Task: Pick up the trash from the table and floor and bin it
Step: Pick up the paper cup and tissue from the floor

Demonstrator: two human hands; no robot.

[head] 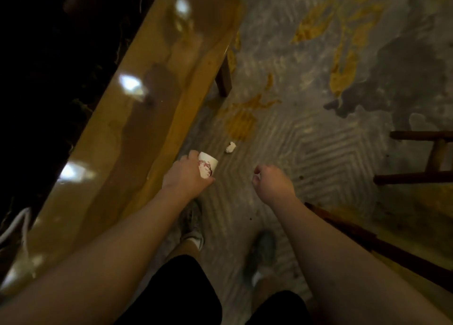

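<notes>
My left hand (186,175) grips a white paper cup (207,166) with a red pattern, held over the floor just off the table's edge. A small crumpled white paper scrap (230,147) lies on the rug a little beyond the cup. My right hand (272,181) hovers to the right with its fingers curled in; a bit of white shows at the fingertips, and I cannot tell whether it holds something. No bin is in view.
A glossy yellow-brown table (117,133) runs diagonally on the left, with a dark leg (224,77) at its far end. Wooden chair rungs (416,175) and a chair edge (367,236) stand at the right. A grey and yellow patterned rug (306,99) covers the floor. My feet are below.
</notes>
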